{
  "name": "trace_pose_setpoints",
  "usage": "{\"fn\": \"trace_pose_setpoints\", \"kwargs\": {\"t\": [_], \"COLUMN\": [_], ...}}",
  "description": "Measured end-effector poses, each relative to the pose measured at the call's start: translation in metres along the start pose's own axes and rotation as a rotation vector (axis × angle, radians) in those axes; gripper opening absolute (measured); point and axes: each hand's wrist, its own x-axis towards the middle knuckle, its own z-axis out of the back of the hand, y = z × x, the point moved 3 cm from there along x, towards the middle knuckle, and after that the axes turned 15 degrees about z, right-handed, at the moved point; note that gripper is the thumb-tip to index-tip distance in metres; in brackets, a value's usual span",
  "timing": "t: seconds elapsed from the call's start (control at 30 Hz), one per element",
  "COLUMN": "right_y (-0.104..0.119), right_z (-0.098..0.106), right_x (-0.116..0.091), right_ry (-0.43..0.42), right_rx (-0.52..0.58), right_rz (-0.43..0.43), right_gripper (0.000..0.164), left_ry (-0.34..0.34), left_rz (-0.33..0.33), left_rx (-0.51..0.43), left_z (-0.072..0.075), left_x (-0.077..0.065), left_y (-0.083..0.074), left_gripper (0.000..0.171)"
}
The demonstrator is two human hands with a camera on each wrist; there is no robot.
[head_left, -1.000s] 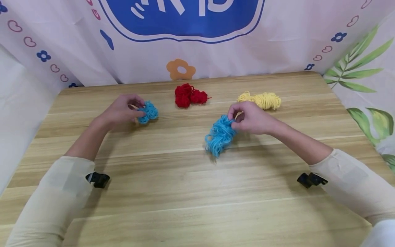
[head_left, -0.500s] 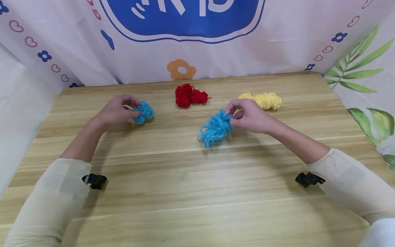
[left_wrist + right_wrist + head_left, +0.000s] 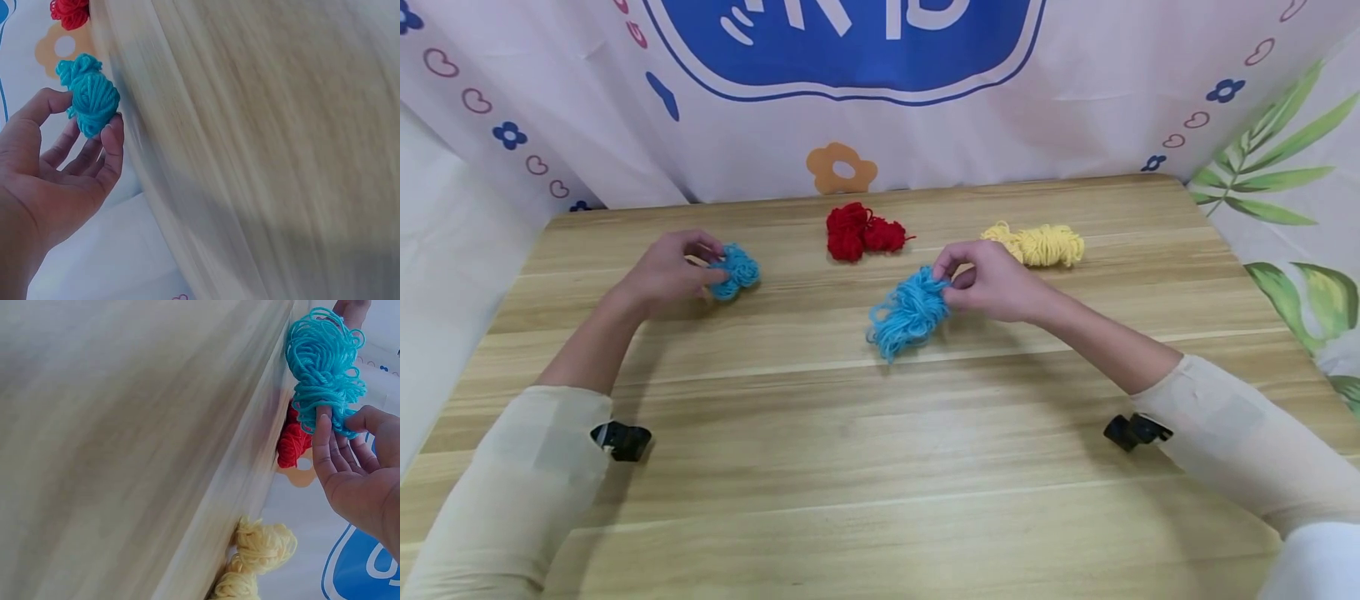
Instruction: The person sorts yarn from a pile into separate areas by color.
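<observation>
At the left of the table, my left hand (image 3: 666,271) pinches a small blue bundle of yarn (image 3: 737,271) between thumb and fingers. The left wrist view shows this yarn bundle (image 3: 92,97) wound into a compact, knobbly shape at the fingertips. Right of the middle, my right hand (image 3: 992,282) pinches one end of a larger, looser blue skein of yarn (image 3: 910,312), whose looped end points down and left. In the right wrist view the thumb and fingers of the right hand (image 3: 362,475) grip the end of the looped skein (image 3: 322,369).
A red bundle of yarn (image 3: 861,233) lies near the back edge, between the hands. Behind the right hand lies a yellow yarn skein (image 3: 1047,245), partly covered by that hand. All rest on a wooden table (image 3: 850,467), with a printed cloth (image 3: 925,142) hanging behind.
Both hands have shifted left, each carrying its blue yarn. The right hand's skein has also risen slightly in the view. The red and yellow yarn stay put.
</observation>
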Motion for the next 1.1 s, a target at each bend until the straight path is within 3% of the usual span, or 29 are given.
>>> {"fn": "trace_pose_setpoints", "kwargs": {"t": [1.1], "right_y": [0.013], "right_z": [-0.025], "right_x": [0.041], "right_ry": [0.033], "right_rx": [0.068], "right_rz": [0.018], "right_gripper": [0.014], "left_ry": [-0.019], "left_rz": [0.039], "left_rx": [0.002], "left_z": [0.011], "left_x": [-0.002], "left_y": [0.016], "left_gripper": [0.041]}}
